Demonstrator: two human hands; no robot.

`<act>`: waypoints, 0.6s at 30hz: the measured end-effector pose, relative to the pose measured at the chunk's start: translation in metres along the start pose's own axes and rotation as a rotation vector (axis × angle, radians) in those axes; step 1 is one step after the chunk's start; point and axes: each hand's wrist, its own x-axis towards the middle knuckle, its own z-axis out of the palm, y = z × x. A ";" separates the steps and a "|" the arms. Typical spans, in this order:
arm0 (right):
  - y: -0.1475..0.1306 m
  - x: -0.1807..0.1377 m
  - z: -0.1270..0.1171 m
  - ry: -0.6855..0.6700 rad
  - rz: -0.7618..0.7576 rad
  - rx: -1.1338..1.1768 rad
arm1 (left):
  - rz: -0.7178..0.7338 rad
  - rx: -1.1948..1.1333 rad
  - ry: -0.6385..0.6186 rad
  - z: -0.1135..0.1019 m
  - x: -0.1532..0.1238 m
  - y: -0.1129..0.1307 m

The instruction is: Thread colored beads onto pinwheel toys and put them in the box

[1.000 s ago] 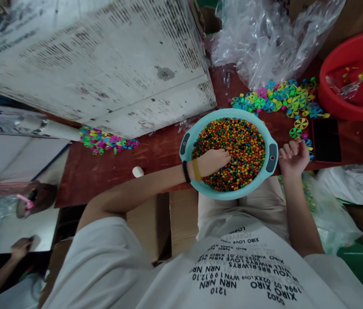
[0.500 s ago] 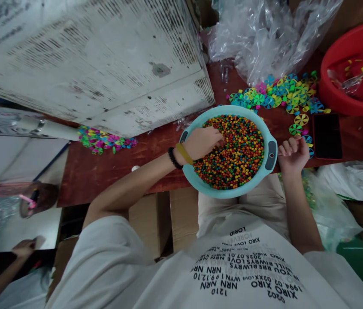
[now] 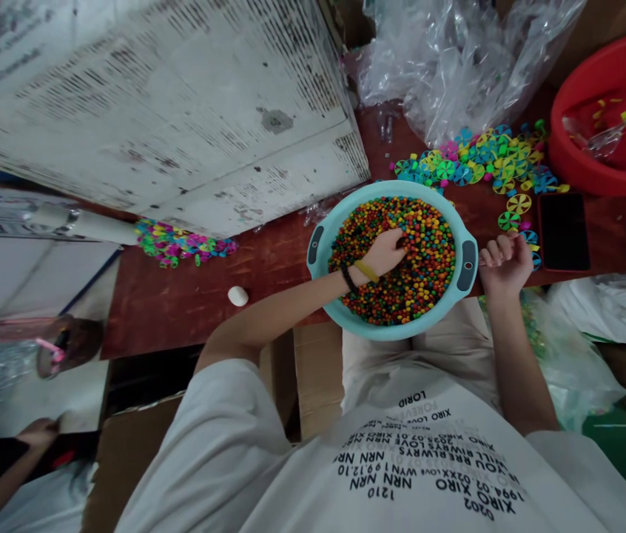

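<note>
My left hand (image 3: pixel 382 253) is pushed into a mass of small multicoloured round beads (image 3: pixel 421 274), its fingertips hidden among them. The beads fill a turquoise plastic basin (image 3: pixel 385 332) with grey-capped handles. A dark bracelet and a yellow band circle my left wrist. My right hand (image 3: pixel 506 265) is curled next to the basin's right handle, and nothing shows in its fingers. Just beyond it lie scattered plastic pinwheel discs (image 3: pixel 485 166) in green, yellow and blue.
A red tub (image 3: pixel 568 81) holding small pieces and a black phone (image 3: pixel 564 231) sit at the right of a red-brown wooden table (image 3: pixel 268 274). A crumpled clear plastic bag (image 3: pixel 457 66), a pink-green pile (image 3: pixel 183 248) and a worn white board (image 3: pixel 152 96) are beyond. A co-worker's hand (image 3: pixel 38 433) shows lower left.
My left hand has moved right, from the basin's upper left to its middle, and is deeper among the beads. My right hand has barely moved.
</note>
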 end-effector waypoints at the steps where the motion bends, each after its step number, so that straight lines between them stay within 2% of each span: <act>1: 0.000 0.000 0.000 0.009 0.000 -0.010 | -0.010 -0.079 0.032 -0.007 -0.001 -0.002; 3: 0.000 0.000 0.001 0.038 -0.002 -0.038 | -0.015 -0.161 0.059 -0.026 -0.007 -0.003; 5: 0.000 0.000 0.002 0.056 0.000 -0.052 | 0.021 -0.111 0.056 -0.049 -0.017 0.000; 8: 0.001 0.002 0.001 0.051 0.020 -0.028 | 0.132 0.198 -0.007 -0.076 -0.033 0.007; 10: 0.001 0.003 0.001 0.052 0.030 -0.017 | 0.196 0.452 -0.115 -0.080 -0.042 0.015; 12: 0.001 0.003 0.001 0.052 0.024 -0.013 | 0.219 0.630 -0.247 -0.069 -0.048 0.024; 14: 0.001 0.003 0.002 0.044 0.020 -0.001 | 0.200 0.721 -0.327 -0.046 -0.050 0.034; 18: 0.000 0.002 0.003 0.055 0.021 -0.012 | 0.124 0.717 -0.282 0.003 -0.036 0.038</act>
